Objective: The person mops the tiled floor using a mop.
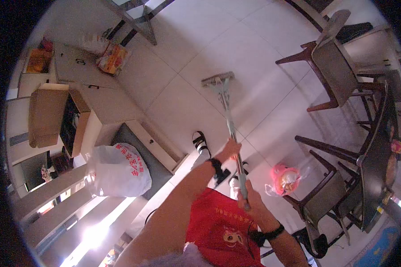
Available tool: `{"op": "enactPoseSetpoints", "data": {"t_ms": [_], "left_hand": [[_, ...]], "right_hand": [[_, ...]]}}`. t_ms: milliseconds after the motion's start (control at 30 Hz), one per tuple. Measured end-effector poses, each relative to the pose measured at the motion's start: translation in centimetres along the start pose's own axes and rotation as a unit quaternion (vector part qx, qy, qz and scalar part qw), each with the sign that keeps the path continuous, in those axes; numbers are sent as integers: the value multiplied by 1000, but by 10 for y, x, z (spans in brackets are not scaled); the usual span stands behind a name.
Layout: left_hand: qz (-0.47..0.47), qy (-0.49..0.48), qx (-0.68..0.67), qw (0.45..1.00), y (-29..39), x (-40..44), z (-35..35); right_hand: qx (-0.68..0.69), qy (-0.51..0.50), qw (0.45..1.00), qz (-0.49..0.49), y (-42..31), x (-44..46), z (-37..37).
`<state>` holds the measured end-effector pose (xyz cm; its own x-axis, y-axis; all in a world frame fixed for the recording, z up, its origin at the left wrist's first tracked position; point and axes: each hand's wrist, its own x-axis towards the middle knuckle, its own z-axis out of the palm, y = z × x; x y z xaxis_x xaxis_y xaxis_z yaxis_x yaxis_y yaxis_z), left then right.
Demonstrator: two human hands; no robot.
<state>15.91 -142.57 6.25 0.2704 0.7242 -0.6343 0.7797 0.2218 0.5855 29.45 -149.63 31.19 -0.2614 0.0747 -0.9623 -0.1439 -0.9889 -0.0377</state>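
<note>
A sponge mop [228, 113] runs from in front of my body out over the tiled floor, its wide flat head [217, 79] down on the tiles. My left hand [229, 150] is closed round the middle of the pole. Lower down, near the handle's end, my right hand [252, 204] grips it close to my red apron [209, 222]. Both wrists carry dark bands. My feet in dark sandals [199, 141] show on either side of the pole.
To the right stand a chair [336, 71], more chairs and a dark table [383, 164]. A pink bin with a plastic liner [284, 179] sits near my right hand. On the left are a white plastic bag [120, 171] on a cushioned bench, cabinets [91, 98] and an open cardboard box [49, 116].
</note>
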Motion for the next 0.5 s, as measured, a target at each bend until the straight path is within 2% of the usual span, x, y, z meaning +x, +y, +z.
{"op": "enactPoseSetpoints", "data": {"t_ms": [33, 67, 100, 133, 233, 300, 367, 467, 500], "left_hand": [[-19, -2, -4, 1000, 8, -16, 37], [-39, -4, -7, 999, 15, -31, 73], [-42, -13, -14, 999, 14, -37, 96], [-45, -22, -22, 999, 15, -44, 117], [81, -85, 107, 987, 50, -71, 27], [120, -126, 207, 963, 48, -53, -13], [75, -65, 135, 986, 15, -14, -14], [15, -68, 22, 997, -12, 13, -30], [41, -72, 62, 995, -11, 10, -27]], "right_hand": [[-122, 11, 987, -102, 41, 0, -34], [-141, 29, 984, -108, 50, -9, -38], [-161, 47, 979, -113, 58, -18, -41], [-77, 71, 994, -23, 28, -62, -1], [-38, 32, 999, 9, 16, -73, 15], [-100, 31, 994, 25, 29, -35, -3], [-65, -10, 998, 3, 21, 4, -3], [-18, -42, 999, -8, 7, 26, 5], [-2, -47, 999, -8, 7, 30, 6]]}}
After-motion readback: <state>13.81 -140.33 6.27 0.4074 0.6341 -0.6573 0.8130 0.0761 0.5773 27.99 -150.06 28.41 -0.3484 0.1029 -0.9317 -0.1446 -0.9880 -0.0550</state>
